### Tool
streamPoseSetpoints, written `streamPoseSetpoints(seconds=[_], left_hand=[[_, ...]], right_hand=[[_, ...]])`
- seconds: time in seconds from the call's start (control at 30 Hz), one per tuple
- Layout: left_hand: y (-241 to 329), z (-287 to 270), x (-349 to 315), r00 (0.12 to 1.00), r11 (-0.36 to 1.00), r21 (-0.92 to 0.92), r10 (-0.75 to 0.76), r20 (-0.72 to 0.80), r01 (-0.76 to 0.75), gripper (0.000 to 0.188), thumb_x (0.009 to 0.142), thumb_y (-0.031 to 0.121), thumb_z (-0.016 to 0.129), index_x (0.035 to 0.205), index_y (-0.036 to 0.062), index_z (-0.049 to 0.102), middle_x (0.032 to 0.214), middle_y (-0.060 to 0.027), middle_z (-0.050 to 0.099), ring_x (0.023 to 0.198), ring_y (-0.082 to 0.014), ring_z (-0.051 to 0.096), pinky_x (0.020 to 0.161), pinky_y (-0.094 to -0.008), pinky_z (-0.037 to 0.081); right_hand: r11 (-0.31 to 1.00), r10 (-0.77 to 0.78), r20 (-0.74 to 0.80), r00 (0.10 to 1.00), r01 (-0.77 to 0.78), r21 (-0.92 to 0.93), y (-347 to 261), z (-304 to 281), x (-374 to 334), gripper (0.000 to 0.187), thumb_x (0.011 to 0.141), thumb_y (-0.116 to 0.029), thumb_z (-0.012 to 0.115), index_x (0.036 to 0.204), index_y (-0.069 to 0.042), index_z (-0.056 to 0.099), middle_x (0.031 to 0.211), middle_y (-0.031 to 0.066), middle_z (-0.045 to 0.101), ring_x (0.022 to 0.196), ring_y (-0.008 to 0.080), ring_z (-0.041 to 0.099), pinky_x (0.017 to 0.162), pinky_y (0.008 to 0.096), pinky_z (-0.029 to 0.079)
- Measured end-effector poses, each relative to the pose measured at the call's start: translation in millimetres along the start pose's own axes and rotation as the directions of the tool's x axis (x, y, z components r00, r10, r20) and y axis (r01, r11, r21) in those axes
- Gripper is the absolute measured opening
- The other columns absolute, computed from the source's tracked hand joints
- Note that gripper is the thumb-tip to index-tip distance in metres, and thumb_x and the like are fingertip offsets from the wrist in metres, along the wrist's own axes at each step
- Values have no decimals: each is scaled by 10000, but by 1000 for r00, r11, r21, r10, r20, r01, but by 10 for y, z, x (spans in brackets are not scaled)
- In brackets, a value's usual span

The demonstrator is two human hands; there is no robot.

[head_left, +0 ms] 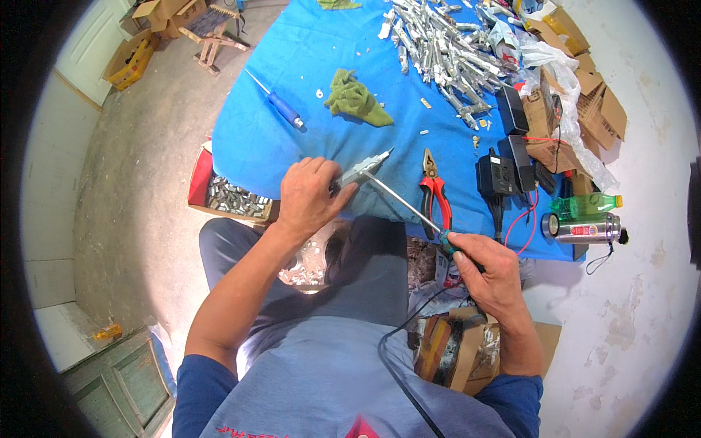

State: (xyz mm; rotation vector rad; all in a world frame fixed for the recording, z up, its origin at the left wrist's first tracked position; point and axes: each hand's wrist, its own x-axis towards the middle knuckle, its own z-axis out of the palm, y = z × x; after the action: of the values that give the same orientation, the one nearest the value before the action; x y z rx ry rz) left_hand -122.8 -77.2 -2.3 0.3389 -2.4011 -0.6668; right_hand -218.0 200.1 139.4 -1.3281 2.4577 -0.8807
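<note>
My left hand (310, 193) is closed round a slim, silver-grey metal part (359, 169) with a narrow pointed end, held at the near edge of the blue-covered table (255, 157). My right hand (491, 271) grips the teal handle of a screwdriver (405, 203). The screwdriver's long shaft slants up and left, and its tip meets the metal part close to my left fingers. What the tip touches exactly is too small to tell. Pliers (438, 203) with red and black handles lie just beyond the screwdriver, jaws pointing away from me.
Farther off lie a blue-handled screwdriver (283, 109), a green cloth (354, 98) and a heap of similar metal parts (442, 55). Black power adapters (496, 175), a green bottle (584, 205) and a steel flask (584, 228) line the right. A red box (202, 175) of small metal pieces sits below the table's left edge.
</note>
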Motion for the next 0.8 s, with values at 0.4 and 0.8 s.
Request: streamPoseSetpoints(seconds=[0.4,0.8], left_hand=[[2,5,4,1000,1000,-3,-4,-4,4,304,723,286,805,827,68,620,773,-88,601,742,-294,576,659,-407,440],[0,-2,18,1000,1000,10,-26,8,26,291,735,295,800,819,67,639,763,-91,612,744,-298,589,664,-409,447]], right_hand=[[999,-28,14,1000,29,-25,-1,-7,38,257,840,-46,672,1096,-30,692,998,159,699,877,306,685,770,367,540],[955,-170,92,981,187,-229,-168,-118,235,305,809,-47,688,1114,-66,680,920,126,673,794,307,661,680,384,531]])
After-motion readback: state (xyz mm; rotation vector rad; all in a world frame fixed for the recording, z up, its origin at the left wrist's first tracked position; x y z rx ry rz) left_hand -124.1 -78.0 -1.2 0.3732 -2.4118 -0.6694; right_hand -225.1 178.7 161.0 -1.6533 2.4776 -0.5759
